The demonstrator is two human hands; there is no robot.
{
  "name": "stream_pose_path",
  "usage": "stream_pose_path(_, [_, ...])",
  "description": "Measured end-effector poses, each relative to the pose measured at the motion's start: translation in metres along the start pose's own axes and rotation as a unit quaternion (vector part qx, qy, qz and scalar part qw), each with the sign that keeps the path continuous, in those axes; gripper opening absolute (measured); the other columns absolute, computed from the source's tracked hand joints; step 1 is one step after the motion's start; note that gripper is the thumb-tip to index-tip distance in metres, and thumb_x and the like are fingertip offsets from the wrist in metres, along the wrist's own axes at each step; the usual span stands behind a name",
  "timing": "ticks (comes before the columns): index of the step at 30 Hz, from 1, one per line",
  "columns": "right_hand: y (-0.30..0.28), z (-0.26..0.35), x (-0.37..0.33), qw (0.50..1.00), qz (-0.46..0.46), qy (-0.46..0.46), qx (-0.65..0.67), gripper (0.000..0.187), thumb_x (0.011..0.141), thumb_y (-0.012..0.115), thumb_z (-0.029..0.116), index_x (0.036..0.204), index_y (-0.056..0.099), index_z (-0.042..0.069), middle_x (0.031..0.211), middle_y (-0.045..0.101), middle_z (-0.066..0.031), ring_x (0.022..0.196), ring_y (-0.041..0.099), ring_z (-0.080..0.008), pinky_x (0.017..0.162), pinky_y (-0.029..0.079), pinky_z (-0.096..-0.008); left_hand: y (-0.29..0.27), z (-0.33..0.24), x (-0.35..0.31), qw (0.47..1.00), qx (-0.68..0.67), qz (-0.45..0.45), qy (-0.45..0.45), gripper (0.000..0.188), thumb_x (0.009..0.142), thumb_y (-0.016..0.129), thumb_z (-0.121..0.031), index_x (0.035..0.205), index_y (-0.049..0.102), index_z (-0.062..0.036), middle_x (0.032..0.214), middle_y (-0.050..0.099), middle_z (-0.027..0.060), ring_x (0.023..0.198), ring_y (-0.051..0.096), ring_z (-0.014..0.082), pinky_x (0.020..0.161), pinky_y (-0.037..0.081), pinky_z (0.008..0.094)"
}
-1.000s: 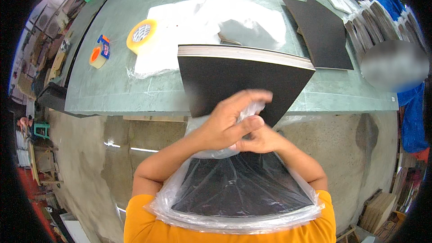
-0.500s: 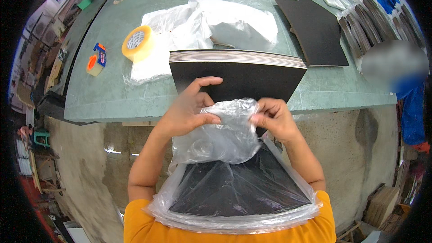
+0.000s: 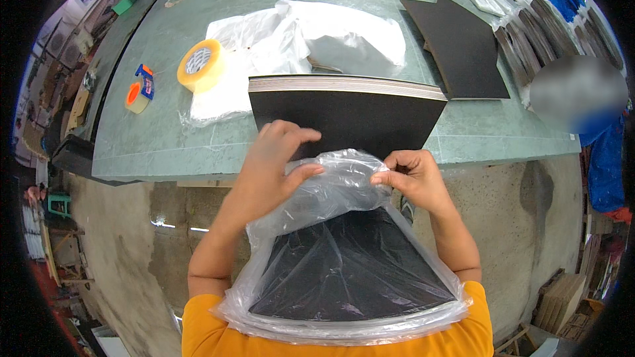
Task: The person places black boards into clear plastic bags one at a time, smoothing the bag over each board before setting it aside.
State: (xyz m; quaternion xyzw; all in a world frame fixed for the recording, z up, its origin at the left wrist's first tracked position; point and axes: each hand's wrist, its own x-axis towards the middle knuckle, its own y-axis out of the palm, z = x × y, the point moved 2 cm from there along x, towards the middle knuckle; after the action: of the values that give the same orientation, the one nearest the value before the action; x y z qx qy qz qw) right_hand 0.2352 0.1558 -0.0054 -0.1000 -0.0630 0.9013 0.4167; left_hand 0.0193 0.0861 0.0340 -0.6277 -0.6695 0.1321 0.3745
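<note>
Hands are working a clear plastic bag point(image 3: 331, 225) over a stack of black boards point(image 3: 347, 119). Left hand point(image 3: 274, 158) is pinching the bag's open edge between thumb and fingers, with fingertips also touching the black top board. Right hand point(image 3: 410, 175) is closed on the same bag edge, just right of the left hand. Stack is leaning from the person's chest up to the near edge of the green tabletop point(image 3: 264, 0); its far end is sticking out bare above the hands. Lower half of the stack, nearer the body than the hands, is already sitting inside the bag; upper half is not yet covered, so bagging looks roughly midway, with the mouth bunched at the hands. Beyond the stack on the tabletop: crumpled white plastic sheets point(image 3: 311, 39), yellow tape roll point(image 3: 200, 65) left of them, small tape dispenser point(image 3: 140, 88) further left. Loose black board point(image 3: 463, 46) is lying right of the stack, well apart.
</note>
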Motion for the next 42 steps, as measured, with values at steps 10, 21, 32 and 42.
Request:
stream_pose_path(10, [0.017,-0.034,0.01,0.795,0.032,0.016,0.606,0.024,0.077,0.06,0.03,0.082,0.056,0.007,0.08,0.058,-0.0031,0.07,0.054,-0.0112,0.066,0.045,-0.0283,0.035,0.012,-0.015,0.944,-0.223,0.196,-0.142,0.026,0.078,0.057,-0.027,0.071,0.056,-0.002,0.055,0.046,0.0026,0.052,0.04,0.0062,0.046,0.035,0.0237])
stream_pose_path(21, [-0.019,-0.05,-0.024,0.925,0.069,-0.018,0.374,0.021,0.068,0.069,0.02,0.073,0.056,0.004,0.069,0.06,-0.0067,0.06,0.058,-0.0148,0.055,0.048,-0.0265,-0.084,0.142,-0.119,0.87,-0.146,-0.421,-0.212,0.004,0.069,0.046,-0.002,0.069,0.044,-0.0058,0.063,0.05,0.003,0.056,0.046,0.0115,0.051,0.037,0.0235])
stream_pose_path(32, [0.027,-0.005,-0.006,0.824,0.149,-0.046,0.545,0.016,0.083,0.053,0.019,0.076,0.051,0.005,0.067,0.054,-0.0054,0.06,0.055,-0.016,0.057,0.047,-0.0282,-0.001,0.027,-0.027,0.961,-0.205,0.043,-0.179,0.01,0.074,0.061,-0.01,0.07,0.056,-0.0022,0.065,0.053,-0.0016,0.062,0.046,0.0051,0.058,0.038,0.0204])
stream_pose_path(42, [0.014,0.045,-0.014,0.931,0.069,-0.317,0.168,0.039,0.066,0.07,0.016,0.096,0.052,0.0,0.097,0.052,-0.0113,0.1,0.049,-0.0207,0.084,0.039,-0.0312,0.029,-0.049,-0.031,0.965,-0.039,0.257,0.03,0.027,0.07,0.066,-0.018,0.09,0.055,-0.0021,0.075,0.057,0.0096,0.072,0.057,0.0245,0.064,0.044,0.0301])
